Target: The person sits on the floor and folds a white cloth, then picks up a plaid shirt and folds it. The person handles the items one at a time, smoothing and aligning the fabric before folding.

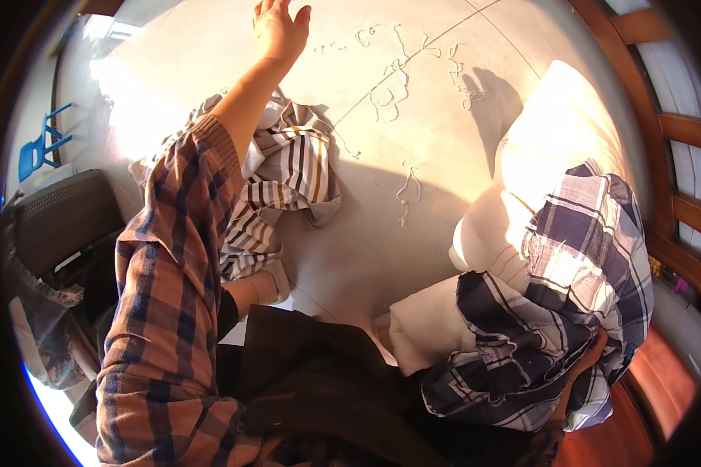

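Note:
My left arm, in a checked sleeve, stretches far forward over the floor. At its end my left hand is open, thumb apart, fingertips near the upper edge of the view; nothing shows in it. Beneath that arm lies a crumpled striped cloth in white, grey and mustard. On my right, a navy and white plaid cloth drapes over a thick cream padded roll. My right hand is partly tucked under the plaid cloth's folds and grips it; most of its fingers are hidden.
Loose white strings are scattered on the pale tiled floor. Red-brown wooden furniture with slats runs along the right side. At the left are a dark chair and a small blue chair. Strong sunlight washes out parts.

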{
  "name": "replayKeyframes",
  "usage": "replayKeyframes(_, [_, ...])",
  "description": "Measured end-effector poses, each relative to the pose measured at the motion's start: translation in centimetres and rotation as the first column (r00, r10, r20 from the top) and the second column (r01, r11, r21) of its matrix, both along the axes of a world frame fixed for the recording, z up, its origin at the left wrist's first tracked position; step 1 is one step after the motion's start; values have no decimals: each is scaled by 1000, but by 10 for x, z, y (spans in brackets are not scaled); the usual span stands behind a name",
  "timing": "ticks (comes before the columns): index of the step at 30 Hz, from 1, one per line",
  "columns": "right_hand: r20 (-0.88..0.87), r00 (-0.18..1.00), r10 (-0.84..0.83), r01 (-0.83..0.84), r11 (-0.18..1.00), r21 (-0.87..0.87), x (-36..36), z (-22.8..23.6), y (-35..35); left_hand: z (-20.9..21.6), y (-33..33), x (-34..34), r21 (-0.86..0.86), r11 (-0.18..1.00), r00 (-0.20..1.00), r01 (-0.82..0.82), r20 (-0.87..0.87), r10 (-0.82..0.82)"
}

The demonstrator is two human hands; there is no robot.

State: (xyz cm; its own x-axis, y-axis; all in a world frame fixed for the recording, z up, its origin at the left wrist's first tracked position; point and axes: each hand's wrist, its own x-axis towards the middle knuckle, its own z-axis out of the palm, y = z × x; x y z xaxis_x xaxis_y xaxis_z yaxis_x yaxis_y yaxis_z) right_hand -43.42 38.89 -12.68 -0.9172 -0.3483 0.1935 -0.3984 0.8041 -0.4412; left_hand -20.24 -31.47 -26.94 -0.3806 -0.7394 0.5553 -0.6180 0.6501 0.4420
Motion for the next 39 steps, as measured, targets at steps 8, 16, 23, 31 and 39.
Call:
replayKeyframes(8, [-93, 976, 195, -174, 965, 196, -36, -18, 39, -29, 187, 184, 256, 916, 595, 308, 700, -396])
replayKeyframes(16, [-144, 938, 316, -248, 901, 357, -54, -12, 16, 51, 171, 248, 711, 685, 756, 159, 359, -548])
replayKeyframes(23, [-32, 849, 527, -528, 847, -50, 94, 131, -188, 221, 207, 292, 672, 706, 971, 222, -87, -222])
replayKeyframes(31, [-193, 170, 966, -949, 108, -295, 346, 181, -321, 377, 300, 337, 483, 727, 871, 488, -330, -365])
replayKeyframes(39, [242, 226, 944, -179, 284, -942, 295, 211, -302, 381, 244, 395, 256, 947, 978, 192, -125, -164])
